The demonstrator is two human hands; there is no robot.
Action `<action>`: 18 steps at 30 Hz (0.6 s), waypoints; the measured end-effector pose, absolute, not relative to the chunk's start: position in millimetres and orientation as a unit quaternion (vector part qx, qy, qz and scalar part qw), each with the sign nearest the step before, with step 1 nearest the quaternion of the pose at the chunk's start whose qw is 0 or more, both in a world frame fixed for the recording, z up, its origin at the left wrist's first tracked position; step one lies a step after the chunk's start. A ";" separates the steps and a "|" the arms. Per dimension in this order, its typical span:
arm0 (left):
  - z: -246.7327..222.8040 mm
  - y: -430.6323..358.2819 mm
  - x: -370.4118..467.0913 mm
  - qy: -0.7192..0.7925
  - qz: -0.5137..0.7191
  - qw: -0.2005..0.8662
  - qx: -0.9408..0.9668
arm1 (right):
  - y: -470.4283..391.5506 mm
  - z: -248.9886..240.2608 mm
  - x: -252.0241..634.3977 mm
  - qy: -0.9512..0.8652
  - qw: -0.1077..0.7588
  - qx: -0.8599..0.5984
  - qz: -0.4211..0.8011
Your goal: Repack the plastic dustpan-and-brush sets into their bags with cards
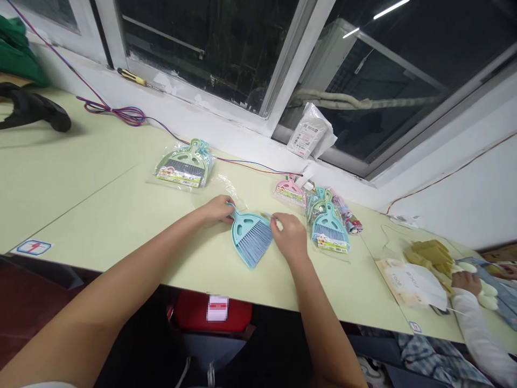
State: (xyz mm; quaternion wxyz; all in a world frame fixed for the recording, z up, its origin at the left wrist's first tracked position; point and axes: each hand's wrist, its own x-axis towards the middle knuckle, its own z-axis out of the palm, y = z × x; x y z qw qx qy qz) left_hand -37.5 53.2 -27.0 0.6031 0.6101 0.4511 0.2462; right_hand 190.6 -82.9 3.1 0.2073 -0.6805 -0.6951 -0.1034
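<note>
A light blue dustpan and brush set (251,237) with grey-blue bristles lies at a tilt over the table, handle to the upper left. My left hand (220,209) is closed on its handle. At the right edge of the bristles, my right hand (287,231) pinches something small and pale, too small to make out. Clear plastic film (228,188) lies behind the set. To the right are bagged sets, the front one blue (330,229), and a pink one (290,191). A bagged green set (186,164) sits at the back left.
Coiled red and blue wires (129,115) run along the back of the table (121,226). A black object (36,110) stands far left. A screwdriver (133,77) and a white package (309,134) rest on the sill. At right are a paper bag (407,283) and another person's hand (466,281).
</note>
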 end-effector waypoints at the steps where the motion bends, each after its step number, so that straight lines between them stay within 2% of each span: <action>1: -28.6 52.1 -36.1 0.450 0.242 0.598 0.617 | -87.8 0.2 183.0 -0.716 0.191 -0.665 -0.089; 7: -22.9 48.2 -37.7 0.481 0.189 0.501 0.694 | -117.0 -17.9 153.0 -0.771 0.103 -0.627 -0.044; 12: -16.9 48.1 -39.9 0.495 0.156 0.445 0.729 | -131.6 -20.9 153.6 -0.781 0.114 -0.613 -0.028; 18: -20.5 50.8 -40.8 0.485 0.159 0.459 0.727 | -137.5 -22.5 157.7 -0.799 0.160 -0.580 -0.006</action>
